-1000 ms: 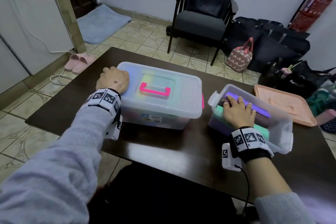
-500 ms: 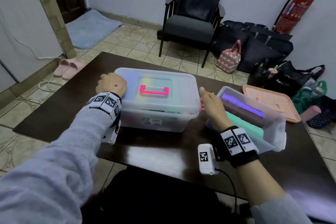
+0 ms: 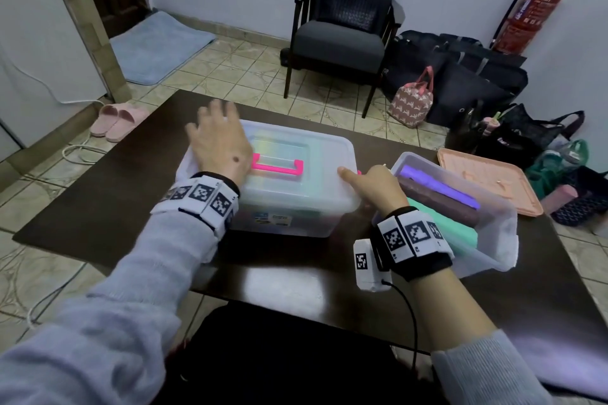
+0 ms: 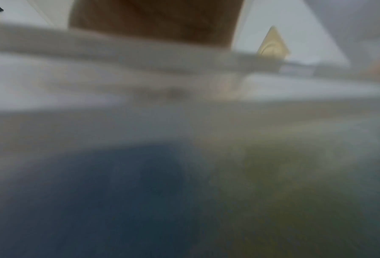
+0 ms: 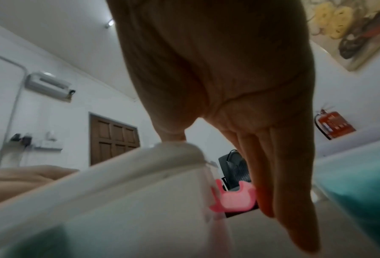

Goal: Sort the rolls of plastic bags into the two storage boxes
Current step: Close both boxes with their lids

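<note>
A clear storage box [image 3: 296, 187] with its lid on and a pink handle [image 3: 276, 168] stands mid-table; colours of rolls show faintly through it. My left hand [image 3: 217, 141] lies over the lid's left part with fingers spread. My right hand [image 3: 375, 184] is at the box's right end, thumb on the lid edge [image 5: 140, 165], straight fingers [image 5: 273, 174] pointing down beside the pink latch [image 5: 235, 199]. To the right, a smaller open box [image 3: 493, 240] holds a purple roll [image 3: 437, 181], a brown roll [image 3: 441, 204] and a teal roll [image 3: 441, 227]. The left wrist view is blurred.
A peach lid [image 3: 487, 181] lies on the dark table [image 3: 98, 200] behind the open box. Past the far edge stand a chair [image 3: 342, 39], bags [image 3: 460, 76] and a fire extinguisher [image 3: 529, 10]. Slippers [image 3: 115, 118] lie on the tiled floor at left.
My right hand left the rolls in the open box and moved left to the closed box's right latch. My left hand lifted from the box's left end and spread its fingers over the lid.
</note>
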